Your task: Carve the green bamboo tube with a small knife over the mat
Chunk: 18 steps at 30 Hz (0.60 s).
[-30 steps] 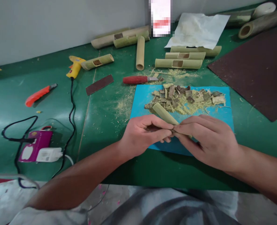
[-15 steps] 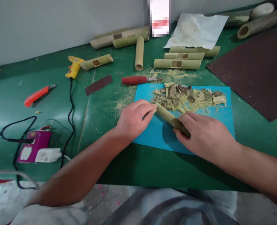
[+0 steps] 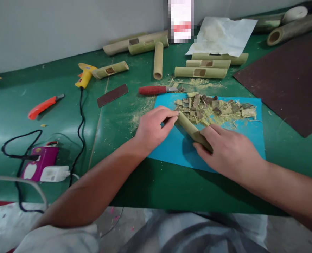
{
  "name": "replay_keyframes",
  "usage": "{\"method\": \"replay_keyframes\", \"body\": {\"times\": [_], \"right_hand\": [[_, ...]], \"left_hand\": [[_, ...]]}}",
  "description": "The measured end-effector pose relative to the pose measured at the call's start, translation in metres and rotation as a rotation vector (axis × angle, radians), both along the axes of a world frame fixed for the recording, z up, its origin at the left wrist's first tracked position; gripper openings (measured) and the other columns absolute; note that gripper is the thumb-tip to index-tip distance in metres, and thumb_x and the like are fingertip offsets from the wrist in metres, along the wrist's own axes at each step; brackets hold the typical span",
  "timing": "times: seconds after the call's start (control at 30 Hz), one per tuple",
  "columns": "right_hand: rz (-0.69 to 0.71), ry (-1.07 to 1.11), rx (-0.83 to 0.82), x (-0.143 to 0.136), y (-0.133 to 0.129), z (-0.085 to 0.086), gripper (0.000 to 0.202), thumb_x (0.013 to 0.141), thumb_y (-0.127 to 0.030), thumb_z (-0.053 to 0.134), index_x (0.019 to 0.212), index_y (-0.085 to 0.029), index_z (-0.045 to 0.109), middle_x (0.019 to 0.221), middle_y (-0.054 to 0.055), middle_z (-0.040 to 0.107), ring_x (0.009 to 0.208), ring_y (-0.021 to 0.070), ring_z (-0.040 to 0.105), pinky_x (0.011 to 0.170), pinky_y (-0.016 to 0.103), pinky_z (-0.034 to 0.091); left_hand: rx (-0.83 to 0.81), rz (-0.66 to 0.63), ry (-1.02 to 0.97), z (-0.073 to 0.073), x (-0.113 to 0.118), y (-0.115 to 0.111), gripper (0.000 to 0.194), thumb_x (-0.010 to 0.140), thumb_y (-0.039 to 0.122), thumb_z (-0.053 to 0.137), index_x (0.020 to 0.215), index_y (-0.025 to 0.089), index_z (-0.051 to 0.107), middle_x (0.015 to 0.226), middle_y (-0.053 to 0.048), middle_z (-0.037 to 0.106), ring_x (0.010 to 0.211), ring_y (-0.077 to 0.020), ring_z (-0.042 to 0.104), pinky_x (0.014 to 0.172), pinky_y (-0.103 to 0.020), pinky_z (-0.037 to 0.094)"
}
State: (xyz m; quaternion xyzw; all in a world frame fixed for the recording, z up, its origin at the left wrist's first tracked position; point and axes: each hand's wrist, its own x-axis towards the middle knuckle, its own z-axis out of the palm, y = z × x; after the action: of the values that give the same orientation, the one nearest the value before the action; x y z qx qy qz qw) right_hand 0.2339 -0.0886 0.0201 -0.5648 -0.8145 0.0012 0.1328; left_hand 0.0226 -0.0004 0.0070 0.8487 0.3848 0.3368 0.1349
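One orange knife [image 3: 42,107] lies left of a yellow glue gun [image 3: 85,75]. The left hand [image 3: 156,125] has its fingertips drawn together at the far end of a bamboo tube [image 3: 189,125]; whether they grip it, I cannot tell. The tube slants over a blue sheet [image 3: 173,151], its near end held in the right hand [image 3: 225,151].

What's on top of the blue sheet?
Chips and shavings lie on the far part of the blue sheet. What they hide, or the left hand, right hand and bamboo tube cover, cannot be seen.
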Motion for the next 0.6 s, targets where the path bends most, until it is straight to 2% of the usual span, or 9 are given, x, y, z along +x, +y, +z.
{"method": "replay_keyframes", "body": {"times": [0.13,0.23,0.37,0.5,0.6], "right_hand": [[-0.031,-0.036,-0.089,-0.0027,0.0015,0.0001,0.017,0.089,-0.031,0.053,0.077,-0.018,0.057,0.07,0.003,0.058,0.052,0.0131,0.045,0.05,0.03,0.019],[-0.044,-0.053,-0.134,-0.005,0.0019,0.0025,0.017,0.09,-0.031,0.052,0.079,-0.018,0.057,0.072,0.004,0.06,0.053,0.0136,0.046,0.051,0.03,0.019],[-0.039,-0.055,-0.146,-0.0059,0.0022,0.0035,0.019,0.091,-0.032,0.049,0.08,-0.019,0.057,0.073,0.004,0.06,0.054,0.0131,0.046,0.052,0.03,0.02],[-0.035,-0.064,-0.133,-0.0055,0.0019,0.0019,0.019,0.091,-0.032,0.049,0.08,-0.019,0.058,0.073,0.004,0.06,0.054,0.013,0.045,0.052,0.031,0.019],[-0.029,-0.071,-0.134,-0.0054,0.0014,0.0018,0.02,0.091,-0.032,0.048,0.081,-0.018,0.058,0.073,0.005,0.061,0.054,0.0133,0.045,0.052,0.03,0.02]], "left_hand": [[-0.05,-0.097,-0.002,-0.003,0.0046,-0.0026,0.014,0.096,0.02,0.058,0.094,0.018,0.071,0.094,-0.005,0.075,0.088,-0.0164,0.07,0.079,-0.028,0.056],[0.02,-0.232,0.026,-0.0044,0.0075,-0.0061,0.015,0.097,0.019,0.056,0.095,0.016,0.07,0.091,-0.007,0.073,0.087,-0.0169,0.069,0.078,-0.028,0.055],[0.106,-0.157,0.048,-0.0058,0.0075,-0.0036,0.015,0.096,0.016,0.054,0.09,0.015,0.068,0.087,-0.007,0.071,0.082,-0.0162,0.067,0.075,-0.027,0.053],[0.141,-0.213,0.112,-0.0066,0.0065,-0.0015,0.02,0.097,0.018,0.051,0.084,0.015,0.066,0.081,-0.007,0.068,0.079,-0.0169,0.064,0.072,-0.028,0.051],[0.141,-0.153,0.118,-0.0062,0.006,-0.0019,0.02,0.097,0.018,0.049,0.085,0.016,0.065,0.083,-0.007,0.068,0.079,-0.0165,0.063,0.072,-0.029,0.051]]}}
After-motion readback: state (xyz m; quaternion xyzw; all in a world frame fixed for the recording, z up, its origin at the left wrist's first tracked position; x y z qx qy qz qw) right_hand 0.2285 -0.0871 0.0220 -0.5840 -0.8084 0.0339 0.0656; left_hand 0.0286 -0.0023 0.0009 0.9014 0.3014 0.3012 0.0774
